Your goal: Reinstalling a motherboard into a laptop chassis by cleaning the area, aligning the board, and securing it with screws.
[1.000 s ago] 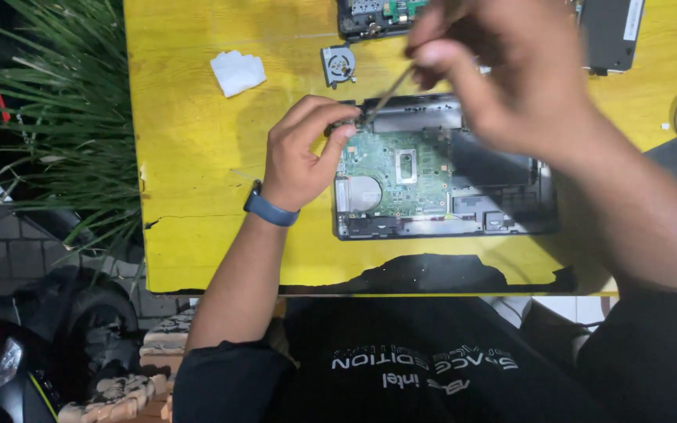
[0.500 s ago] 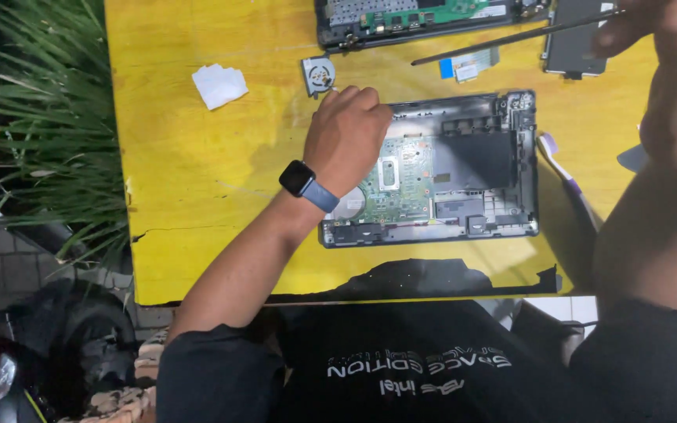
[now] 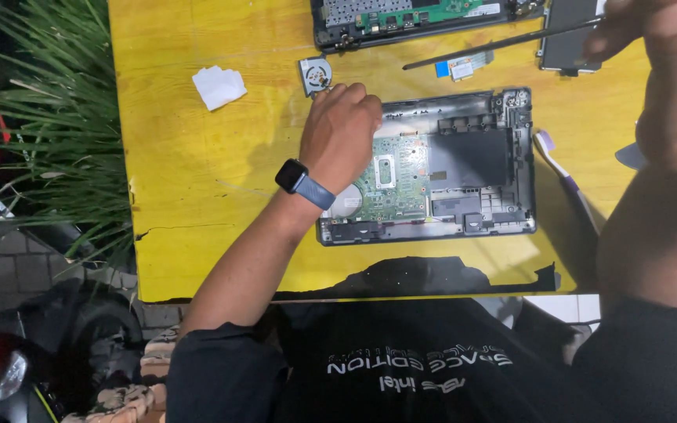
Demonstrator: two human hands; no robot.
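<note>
An opened laptop base [image 3: 472, 157] with a green circuit board [image 3: 389, 184] lies on the yellow table [image 3: 197, 196]. My left hand [image 3: 340, 133], with a blue-strapped watch on the wrist, rests on the base's upper left corner, fingers curled down over it. My right hand [image 3: 652, 35] is raised at the top right, close to the camera. It holds a long thin dark tool [image 3: 503, 41] whose tip points left, above the table. A small round fan [image 3: 316, 76] lies just above my left hand.
A folded white tissue [image 3: 219, 84] lies left of the fan. Another dismantled laptop part [image 3: 417, 19] and a dark flat device [image 3: 567, 43] sit at the far edge. A ribbon cable [image 3: 464, 66] lies between them. Green plants [image 3: 41, 141] stand left of the table.
My right hand lifted the tool away from the base's corner and up to the right. My left hand stayed on that corner while the view shifted.
</note>
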